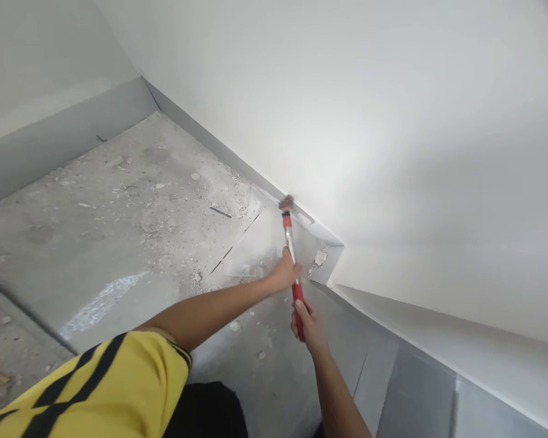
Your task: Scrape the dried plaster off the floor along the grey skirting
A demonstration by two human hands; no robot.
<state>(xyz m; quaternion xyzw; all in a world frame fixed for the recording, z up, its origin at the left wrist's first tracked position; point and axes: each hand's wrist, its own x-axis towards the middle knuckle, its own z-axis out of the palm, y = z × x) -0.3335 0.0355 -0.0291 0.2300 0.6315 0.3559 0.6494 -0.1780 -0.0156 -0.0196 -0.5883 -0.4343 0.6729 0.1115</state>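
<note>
Red-handled hammer [292, 255] (one), left hand [285, 272], right hand [307, 321]

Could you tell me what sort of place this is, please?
Probably an unfinished room under renovation: a bare, dusty grey concrete floor strewn with plaster chips, plain white walls, and both hands gripping a red-handled hammer.

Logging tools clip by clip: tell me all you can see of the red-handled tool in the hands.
The red-handled tool is long and slim: a red grip at the near end, a pale metallic shaft, a short red collar, then a dark, brownish head, too small to identify. It slants up and away, its head at the grey skirting where the white wall meets the dusty floor. The right hand grips the red end; the left hand clasps the shaft higher up.
</note>
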